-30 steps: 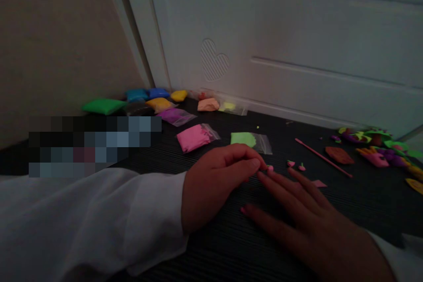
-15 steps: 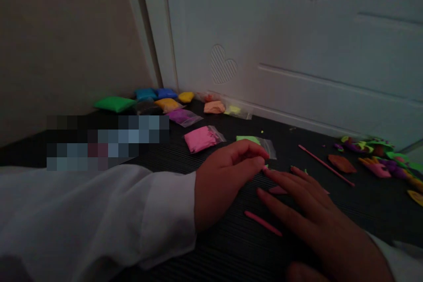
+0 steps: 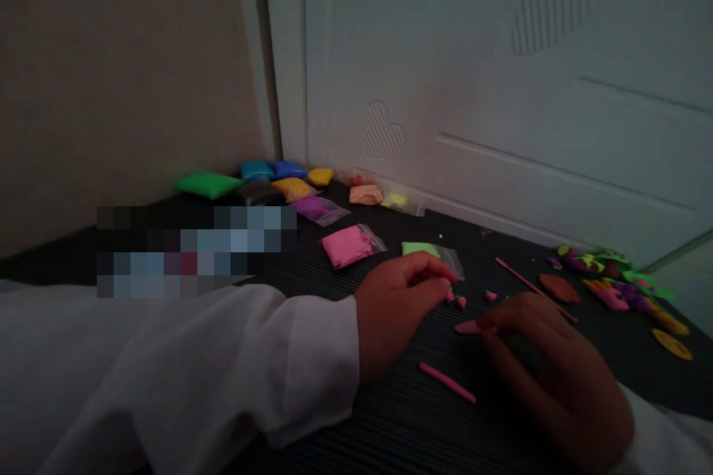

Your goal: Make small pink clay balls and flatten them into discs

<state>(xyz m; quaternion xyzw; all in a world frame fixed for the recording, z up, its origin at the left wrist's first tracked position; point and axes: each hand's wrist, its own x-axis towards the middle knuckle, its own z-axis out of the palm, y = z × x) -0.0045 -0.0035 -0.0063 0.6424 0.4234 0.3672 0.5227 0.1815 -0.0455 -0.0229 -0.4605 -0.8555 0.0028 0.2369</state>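
My left hand [image 3: 404, 315] is closed low over the dark table, thumb and fingertips pinched at a small pink clay piece [image 3: 450, 297]. Beside it lies another little pink clay piece [image 3: 461, 303] with a touch of green, and a similar one [image 3: 490, 296] is farther right. My right hand [image 3: 557, 378] has thumb and forefinger closed on a pink modelling tool [image 3: 468, 327], its flat tapered end pointing left. A pink clay-tool stick [image 3: 447, 383] lies below, between my hands, untouched.
Behind my left hand are bags of pink clay [image 3: 348, 246] and light green clay [image 3: 422, 249]. Several coloured clay packs [image 3: 209, 184] line the back. To the right lie a long pink stick [image 3: 535, 288], a brown flat piece [image 3: 560, 288] and colourful clay figures [image 3: 613, 293]. A white door [image 3: 473, 74] stands behind.
My right hand has drawn back from my left fingertips, and its spread fingers have closed on the modelling tool. Small pink pieces now show between my hands. The view has shifted slightly.
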